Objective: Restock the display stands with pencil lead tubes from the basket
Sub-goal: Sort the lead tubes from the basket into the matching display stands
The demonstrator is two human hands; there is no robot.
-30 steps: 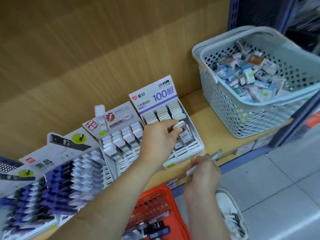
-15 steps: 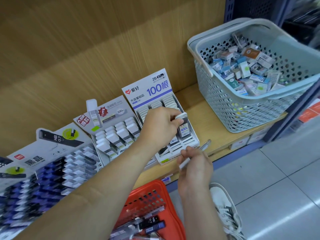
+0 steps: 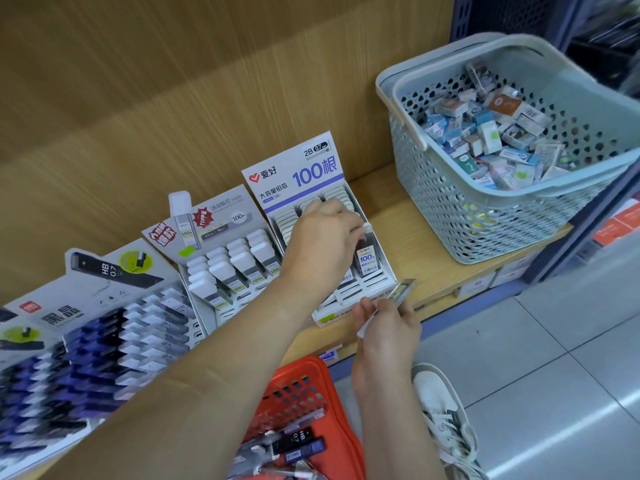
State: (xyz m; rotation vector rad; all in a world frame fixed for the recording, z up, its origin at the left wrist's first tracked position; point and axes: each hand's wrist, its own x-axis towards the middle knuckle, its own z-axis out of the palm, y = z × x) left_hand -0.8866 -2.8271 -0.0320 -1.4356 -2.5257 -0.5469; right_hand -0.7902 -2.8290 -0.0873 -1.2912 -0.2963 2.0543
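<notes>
My left hand (image 3: 322,244) reaches into the white "100" display stand (image 3: 379,282) on the shelf, its fingers pinching the white cap of a lead tube (image 3: 366,258) that stands upright in the right-hand column. My right hand (image 3: 388,327) hovers at the shelf's front edge, holding a clear lead tube (image 3: 401,291) slanted up to the right. The red basket (image 3: 304,379) with dark lead tubes (image 3: 298,441) sits low in front of me. A grey stand (image 3: 221,268) with white-capped tubes stands to the left.
A grey-green perforated basket (image 3: 450,202) full of small boxed items stands on the shelf at right. A dark-blue tube display (image 3: 86,341) fills the left. Wooden back panel (image 3: 207,81) behind the stands. My white shoe (image 3: 446,410) is on the tiled floor.
My left hand has pushed the upright tube a little deeper into the white stand. My right hand stays by the shelf edge with its tube; the camera view has shifted slightly.
</notes>
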